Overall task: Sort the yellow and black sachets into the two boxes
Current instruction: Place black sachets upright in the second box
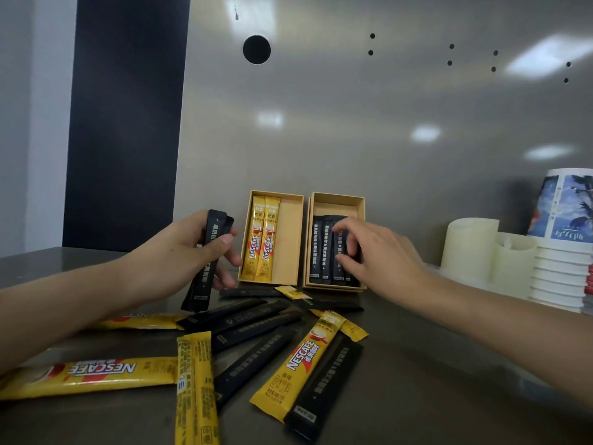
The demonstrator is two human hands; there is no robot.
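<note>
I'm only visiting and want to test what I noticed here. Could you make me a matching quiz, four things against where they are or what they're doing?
Things
1. left hand
2. right hand
3. left box
4. paper cups

Places or states
a. contains two yellow sachets
b. stacked at the far right of the counter
c. grips a pair of black sachets raised off the counter
d. reaches into the right box, fingers on the packed black sachets

Pairs: 1-c, 2-d, 3-a, 4-b
</note>
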